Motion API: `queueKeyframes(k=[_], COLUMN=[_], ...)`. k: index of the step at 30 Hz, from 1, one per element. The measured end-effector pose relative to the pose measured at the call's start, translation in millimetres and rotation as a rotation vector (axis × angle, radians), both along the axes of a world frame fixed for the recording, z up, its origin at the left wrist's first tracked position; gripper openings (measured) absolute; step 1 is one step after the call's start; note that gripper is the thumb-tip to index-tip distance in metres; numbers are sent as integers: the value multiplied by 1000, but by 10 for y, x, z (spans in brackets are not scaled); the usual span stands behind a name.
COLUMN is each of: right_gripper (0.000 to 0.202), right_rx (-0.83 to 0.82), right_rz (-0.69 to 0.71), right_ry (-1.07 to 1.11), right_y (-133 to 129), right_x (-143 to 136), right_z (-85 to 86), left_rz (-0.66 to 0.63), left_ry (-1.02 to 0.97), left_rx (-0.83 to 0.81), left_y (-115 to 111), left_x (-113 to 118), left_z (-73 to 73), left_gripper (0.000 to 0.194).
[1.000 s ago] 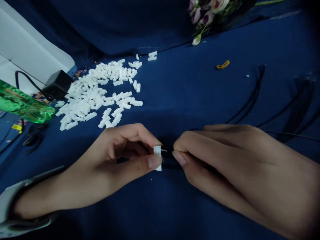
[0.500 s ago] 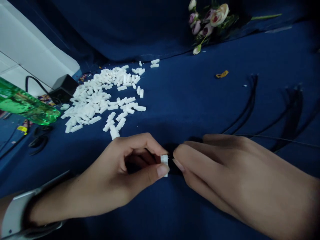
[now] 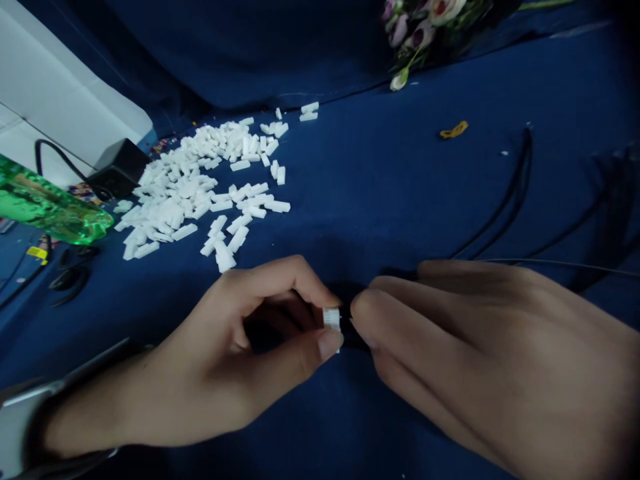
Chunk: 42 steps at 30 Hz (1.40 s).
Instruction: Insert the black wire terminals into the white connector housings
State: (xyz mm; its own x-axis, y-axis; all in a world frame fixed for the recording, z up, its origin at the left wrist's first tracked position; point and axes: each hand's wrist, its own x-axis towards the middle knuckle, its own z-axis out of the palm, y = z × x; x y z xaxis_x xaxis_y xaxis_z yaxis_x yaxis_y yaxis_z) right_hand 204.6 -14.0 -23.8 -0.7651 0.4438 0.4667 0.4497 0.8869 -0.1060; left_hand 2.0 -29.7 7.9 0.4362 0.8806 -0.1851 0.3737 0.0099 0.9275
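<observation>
Between the thumb and index finger of my left hand [image 3: 250, 360] is a small white plastic connector housing [image 3: 331, 316], held upright with its slotted face showing. My right hand [image 3: 465, 347] is closed in a pinch just right of it. A thin dark wire end pokes from the right fingertips toward the housing; whether it enters a slot I cannot tell. Black wires [image 3: 513, 193] run out from behind the right hand toward the far right, and one thin wire [image 3: 565, 265] passes over its back. The other right fingers are curled and mostly hidden.
A heap of similar white housings [image 3: 185, 187] lies at the left on the blue cloth [image 3: 360, 193]. Beyond it are a green bottle [image 3: 60, 210], a black box [image 3: 120, 170] and cables. Artificial flowers [image 3: 425, 30] and a yellow band [image 3: 454, 130] lie farther back.
The view has shifted slightly, so the background sits higher and the hands a little farther right. Both hands keep their grips, with the wire end still close to the housing.
</observation>
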Motion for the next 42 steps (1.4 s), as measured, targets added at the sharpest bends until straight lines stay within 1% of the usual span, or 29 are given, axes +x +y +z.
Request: queueKeyframes(k=[4,8,12,17,19,24,31,37,42], right_gripper=[17,15,12,12,13,13,18,17,18], right_rx=[-18,-22,-22,-10,-10,-30,-91,-89,-64], right_rz=[16,2,13,-83,-93,-56,43,29,27], right_ry=[4,-9,-31,-109,-128,-104,-5,-27,-67], right_y=[0,32,43,-27,-54,-27,60,66,71], right_x=[16,19,17,15,10,-1,22,20,23], right_z=[3,12,19,-41,-62,-42,24,53,73], left_rz=[11,48,55,51,53,56,43,23,8], left_ry=[-20,-33,-13,-12,0,-2,-2,37,8], left_rx=[-3,-31,-48,-25,-16,-2,33,-16,-15], left_y=[22,43,41,35,35,33,31,6,-16], left_x=[3,14,13,3,0,-6,-8,-8,-25], left_z=[5,4,11,-2,-7,-10,-23,-14,-41], left_gripper=[5,5,6,5,5,4,7,5,6])
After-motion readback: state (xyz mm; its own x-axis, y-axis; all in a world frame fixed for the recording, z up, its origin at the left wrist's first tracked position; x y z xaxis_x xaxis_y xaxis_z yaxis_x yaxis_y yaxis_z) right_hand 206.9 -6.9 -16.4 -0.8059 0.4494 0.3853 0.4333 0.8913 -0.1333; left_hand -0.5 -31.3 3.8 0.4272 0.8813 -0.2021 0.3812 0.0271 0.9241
